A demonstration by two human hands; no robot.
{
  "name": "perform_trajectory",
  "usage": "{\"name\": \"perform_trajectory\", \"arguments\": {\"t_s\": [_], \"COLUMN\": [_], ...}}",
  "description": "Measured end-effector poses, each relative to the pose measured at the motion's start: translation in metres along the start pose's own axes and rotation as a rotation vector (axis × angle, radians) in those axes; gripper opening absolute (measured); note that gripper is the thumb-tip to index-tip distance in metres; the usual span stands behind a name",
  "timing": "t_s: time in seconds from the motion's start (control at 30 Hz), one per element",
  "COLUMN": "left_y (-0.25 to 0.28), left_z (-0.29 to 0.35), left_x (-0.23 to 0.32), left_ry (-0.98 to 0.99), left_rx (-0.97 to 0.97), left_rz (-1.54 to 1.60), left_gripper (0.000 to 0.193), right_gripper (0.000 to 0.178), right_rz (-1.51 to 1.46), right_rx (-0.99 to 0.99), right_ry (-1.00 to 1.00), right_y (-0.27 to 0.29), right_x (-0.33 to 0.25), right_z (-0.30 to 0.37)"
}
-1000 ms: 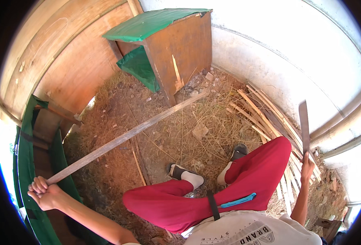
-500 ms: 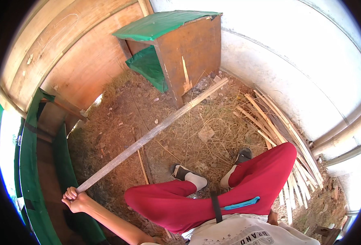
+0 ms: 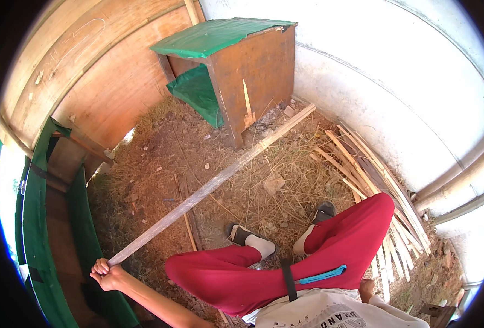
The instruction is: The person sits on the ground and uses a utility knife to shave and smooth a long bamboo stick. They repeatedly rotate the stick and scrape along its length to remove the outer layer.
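Observation:
My left hand (image 3: pixel 106 276) is closed round the near end of a long bamboo slat (image 3: pixel 214 183). The slat runs up and to the right across the picture, above the ground; its far end reaches past the front of the brown cabinet (image 3: pixel 258 76). At my right hip, part of my right hand (image 3: pixel 367 289) shows beside my red trousers (image 3: pixel 329 257); its fingers are mostly hidden. A slim turquoise tool (image 3: pixel 323 275), perhaps a cutter knife, lies on my lap next to a dark strap (image 3: pixel 289 280).
A pile of split bamboo strips (image 3: pixel 384 180) lies at right along the white wall (image 3: pixel 395 82). Green-covered shelving (image 3: pixel 39 218) stands at left. A plywood wall (image 3: pixel 116 71) rises behind. Dry grass and debris cover the dirt floor (image 3: pixel 149 180).
My left hand has moved slightly right and down with the slat, whose far end has shifted right. More of my right hand shows at my hip. The view has tilted a little.

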State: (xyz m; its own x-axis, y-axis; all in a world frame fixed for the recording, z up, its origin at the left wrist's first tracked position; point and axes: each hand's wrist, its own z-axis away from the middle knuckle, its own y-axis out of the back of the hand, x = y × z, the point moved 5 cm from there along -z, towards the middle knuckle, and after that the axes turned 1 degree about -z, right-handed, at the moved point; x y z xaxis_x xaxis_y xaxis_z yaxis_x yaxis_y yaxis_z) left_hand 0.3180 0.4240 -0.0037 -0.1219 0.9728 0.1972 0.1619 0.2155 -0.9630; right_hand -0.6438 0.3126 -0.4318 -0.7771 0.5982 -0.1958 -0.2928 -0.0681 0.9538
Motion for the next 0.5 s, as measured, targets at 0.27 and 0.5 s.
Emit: {"name": "perform_trajectory", "arguments": {"t_s": [0.27,0.5], "left_y": [-0.008,0.021], "left_z": [0.002,0.013], "left_x": [0.039,0.023], "left_ry": [-0.118,-0.089], "left_rx": [0.062,0.125], "left_rz": [-0.088,-0.133], "left_gripper": [0.035,0.036], "right_gripper": [0.036,0.035], "right_rz": [-0.822,-0.202], "right_rx": [0.55,-0.241], "right_ry": [0.717,1.477], "right_y": [0.281,0.269], "right_x": [-0.295,-0.381], "right_z": [0.047,0.154]}}
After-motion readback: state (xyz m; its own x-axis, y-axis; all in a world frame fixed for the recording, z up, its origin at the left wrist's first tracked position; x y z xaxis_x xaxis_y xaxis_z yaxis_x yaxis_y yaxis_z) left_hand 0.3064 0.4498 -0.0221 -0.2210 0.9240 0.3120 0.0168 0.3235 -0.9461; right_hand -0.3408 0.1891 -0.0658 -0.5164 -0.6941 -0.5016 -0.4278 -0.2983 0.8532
